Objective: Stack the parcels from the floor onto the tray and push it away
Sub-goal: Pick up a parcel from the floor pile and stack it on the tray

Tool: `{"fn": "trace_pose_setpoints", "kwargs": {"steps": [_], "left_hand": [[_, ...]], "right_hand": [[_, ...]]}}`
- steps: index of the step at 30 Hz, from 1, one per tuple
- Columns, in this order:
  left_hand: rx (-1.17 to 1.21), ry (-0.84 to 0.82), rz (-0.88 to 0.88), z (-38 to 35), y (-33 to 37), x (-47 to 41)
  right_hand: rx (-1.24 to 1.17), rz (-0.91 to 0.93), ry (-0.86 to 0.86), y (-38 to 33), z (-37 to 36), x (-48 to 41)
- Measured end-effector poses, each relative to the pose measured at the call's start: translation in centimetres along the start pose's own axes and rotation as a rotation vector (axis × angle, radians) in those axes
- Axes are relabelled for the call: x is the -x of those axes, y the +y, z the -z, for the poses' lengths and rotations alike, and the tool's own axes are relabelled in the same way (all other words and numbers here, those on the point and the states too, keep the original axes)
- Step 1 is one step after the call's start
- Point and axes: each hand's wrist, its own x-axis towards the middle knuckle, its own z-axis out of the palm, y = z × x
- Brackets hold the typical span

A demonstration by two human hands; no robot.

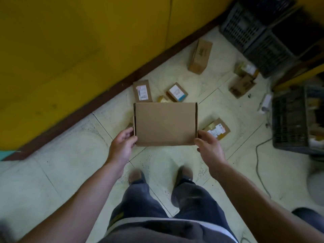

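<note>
Okay, my left hand (pixel 122 144) and right hand (pixel 208 148) pinch only the near corners of the flat parcel (pixel 165 124), held mid-frame above the floor (pixel 70 172), so I reckon it could tip forward and slip.

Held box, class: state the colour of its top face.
The box is plain brown cardboard, best seen in the head view.

parcel (pixel 162 99) half hidden behind box (pixel 165 124), crate (pixel 289 123) blurred
</note>
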Motion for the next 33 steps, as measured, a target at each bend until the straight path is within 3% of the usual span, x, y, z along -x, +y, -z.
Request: {"fn": "trace_pose_setpoints", "kwargs": {"steps": [9,17,25,33], "left_hand": [[0.074,0.041,-0.152,5.4,6.2,7.3],[0.190,0.201,-0.199,3.9,7.6,11.8],[0.385,0.468,-0.128,0.1,4.6,19.4],[0.584,0.702,-0.079,0.5,-0.7,27.2]], "right_hand": [[-0.064,0.159,-0.026,-8.4,2.2,8.0],[-0.013,0.299,-0.183,-12.0,5.2,8.3],[0.130,0.406,-0.414,-11.9,7.2,8.1],[0.325,0.530,-0.615,-10.5,4.0,11.8]]}}
